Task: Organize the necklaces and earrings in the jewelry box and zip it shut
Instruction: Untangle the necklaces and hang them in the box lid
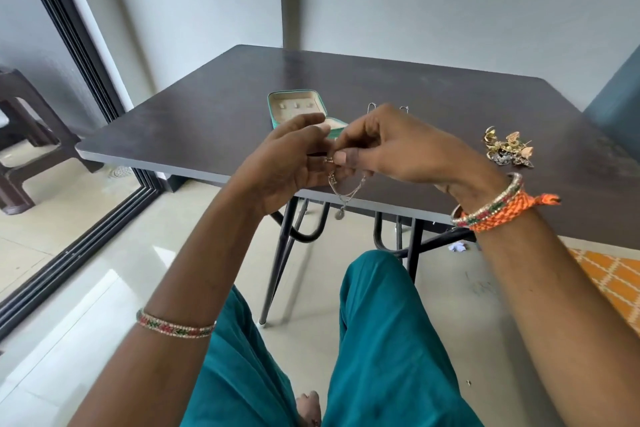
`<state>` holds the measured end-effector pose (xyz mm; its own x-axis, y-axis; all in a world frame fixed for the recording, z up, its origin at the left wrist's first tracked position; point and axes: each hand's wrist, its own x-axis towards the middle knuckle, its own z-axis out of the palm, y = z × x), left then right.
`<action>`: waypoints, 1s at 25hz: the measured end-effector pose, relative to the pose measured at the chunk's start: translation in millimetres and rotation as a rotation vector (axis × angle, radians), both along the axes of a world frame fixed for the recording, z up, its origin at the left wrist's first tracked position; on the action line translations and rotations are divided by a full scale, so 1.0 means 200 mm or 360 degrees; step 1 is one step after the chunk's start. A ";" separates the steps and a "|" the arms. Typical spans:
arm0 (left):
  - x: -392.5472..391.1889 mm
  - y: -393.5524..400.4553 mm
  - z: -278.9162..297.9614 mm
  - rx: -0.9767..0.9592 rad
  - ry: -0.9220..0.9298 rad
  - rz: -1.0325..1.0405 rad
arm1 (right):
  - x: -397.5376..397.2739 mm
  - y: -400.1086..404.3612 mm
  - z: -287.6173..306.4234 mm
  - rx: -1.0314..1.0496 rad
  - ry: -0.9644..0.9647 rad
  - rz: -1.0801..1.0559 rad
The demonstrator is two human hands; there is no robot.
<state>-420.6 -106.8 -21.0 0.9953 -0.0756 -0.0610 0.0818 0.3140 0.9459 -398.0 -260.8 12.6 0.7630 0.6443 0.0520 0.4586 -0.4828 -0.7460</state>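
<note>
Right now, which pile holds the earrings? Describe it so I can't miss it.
Start at the dark table. The teal jewelry box lies open near its left side; the earrings sit far to the right, past both hands, near the front edge. They are a loose gold heap on bare tabletop, unlike the thin necklace dangling from the hands.

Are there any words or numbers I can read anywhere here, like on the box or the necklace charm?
No readable text anywhere.
Jewelry box: teal rim and beige lining, no label showing.
Necklace, held by left hand and right hand: its small charm is too tiny and blurred to read.
Earrings on the table: no writing visible.
</note>
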 end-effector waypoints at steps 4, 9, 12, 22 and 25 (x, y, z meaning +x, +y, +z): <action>-0.05 0.01 0.02 -0.0043 -0.0019 -0.0360 | 0.02 0.00 0.02 0.0119 -0.0106 -0.0026; -0.04 0.02 -0.08 -0.0278 0.0024 -0.0381 | 0.02 -0.02 -0.04 0.0277 0.0026 -0.0112; -0.04 0.03 -0.11 -0.0334 0.0031 -0.0419 | 0.02 -0.02 -0.06 0.0340 0.0087 -0.0109; 0.00 0.11 -0.11 -0.0575 -0.0013 -0.0723 | 0.04 -0.08 -0.04 0.0049 -0.0118 -0.0020; 0.04 0.14 -0.08 -0.0626 0.0040 -0.0874 | 0.00 -0.04 -0.01 -0.0307 -0.0287 0.0165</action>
